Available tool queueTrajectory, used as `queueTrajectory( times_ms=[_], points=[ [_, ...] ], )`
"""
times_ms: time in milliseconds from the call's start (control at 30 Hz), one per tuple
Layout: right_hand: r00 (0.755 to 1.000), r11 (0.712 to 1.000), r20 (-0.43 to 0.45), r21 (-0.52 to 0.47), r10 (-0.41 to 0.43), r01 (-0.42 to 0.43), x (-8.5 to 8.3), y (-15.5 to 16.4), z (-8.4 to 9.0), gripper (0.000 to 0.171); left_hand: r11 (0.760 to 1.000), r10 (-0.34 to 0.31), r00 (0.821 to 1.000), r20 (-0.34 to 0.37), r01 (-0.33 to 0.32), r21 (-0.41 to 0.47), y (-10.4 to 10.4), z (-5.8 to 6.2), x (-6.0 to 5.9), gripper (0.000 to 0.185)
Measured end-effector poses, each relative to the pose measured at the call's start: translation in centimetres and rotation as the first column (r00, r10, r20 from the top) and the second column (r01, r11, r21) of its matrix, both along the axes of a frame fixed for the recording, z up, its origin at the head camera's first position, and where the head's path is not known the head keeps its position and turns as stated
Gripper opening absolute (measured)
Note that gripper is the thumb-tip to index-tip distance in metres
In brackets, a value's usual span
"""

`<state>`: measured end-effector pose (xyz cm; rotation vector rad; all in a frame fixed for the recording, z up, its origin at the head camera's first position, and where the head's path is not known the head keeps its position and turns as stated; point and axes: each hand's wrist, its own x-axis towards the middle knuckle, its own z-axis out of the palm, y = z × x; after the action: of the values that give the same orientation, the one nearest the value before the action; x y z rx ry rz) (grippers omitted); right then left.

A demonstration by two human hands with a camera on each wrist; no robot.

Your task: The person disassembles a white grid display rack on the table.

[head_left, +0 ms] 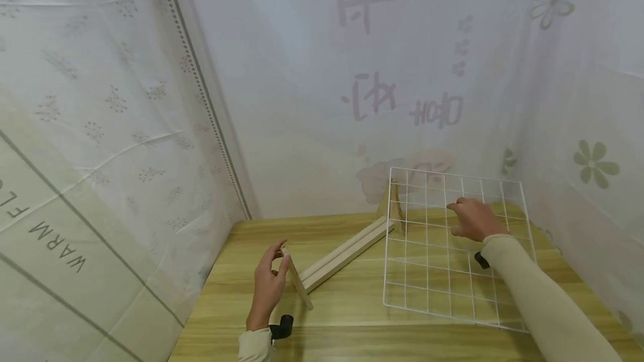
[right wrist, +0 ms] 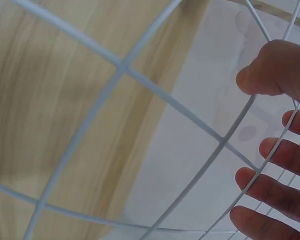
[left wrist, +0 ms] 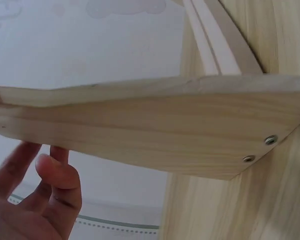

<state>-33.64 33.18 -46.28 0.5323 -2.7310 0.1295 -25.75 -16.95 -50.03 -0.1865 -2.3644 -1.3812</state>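
Note:
A wooden stand lies across the table (head_left: 352, 328): a long slotted bar (head_left: 347, 253) with an upright foot at each end. My left hand (head_left: 269, 281) pinches the top of the near foot (head_left: 298, 284); up close its screwed board (left wrist: 155, 130) fills the left wrist view, with my fingers (left wrist: 40, 200) at its end. A white wire grid (head_left: 426, 264) leans with its near edge on the table and its far edge raised beside the far foot (head_left: 394, 203). My right hand (head_left: 473, 219) holds the grid near its top. Close up, the fingers (right wrist: 285, 165) lie behind the grid wires (right wrist: 121, 67).
Pale printed cloth walls (head_left: 126, 127) close in the table on the left, back and right. The light wood tabletop (left wrist: 250, 215) reaches the cloth on all three sides. A black strap (head_left: 282, 325) sits on each wrist.

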Motion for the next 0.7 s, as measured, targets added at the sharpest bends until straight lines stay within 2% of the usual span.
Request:
queueTrajectory(
  times_ms=[33,200,467,700],
  points=[
    [1.000,1.000,0.004,0.005,-0.003,0.003,0.0,0.1,-0.2,0.047,1.000,-0.005,1.000,-0.009,0.005,-0.013,-0.2,-0.3,-0.2,0.036],
    [0.999,0.999,0.009,-0.006,-0.033,0.033,0.1,0.7,-1.1,0.051,1.000,0.009,1.000,-0.015,-0.009,0.011,-0.4,-0.1,0.2,0.035],
    [0.998,0.997,0.014,-0.036,-0.064,0.064,0.6,0.5,-2.9,0.053,0.998,0.059,0.997,-0.051,-0.058,0.017,-0.4,-0.4,1.5,0.033],
    [0.997,0.997,0.053,-0.041,-0.059,0.062,0.4,0.2,-4.1,0.056,0.997,0.047,0.995,-0.086,-0.041,0.071,0.6,-0.6,2.6,0.031]
  ],
)
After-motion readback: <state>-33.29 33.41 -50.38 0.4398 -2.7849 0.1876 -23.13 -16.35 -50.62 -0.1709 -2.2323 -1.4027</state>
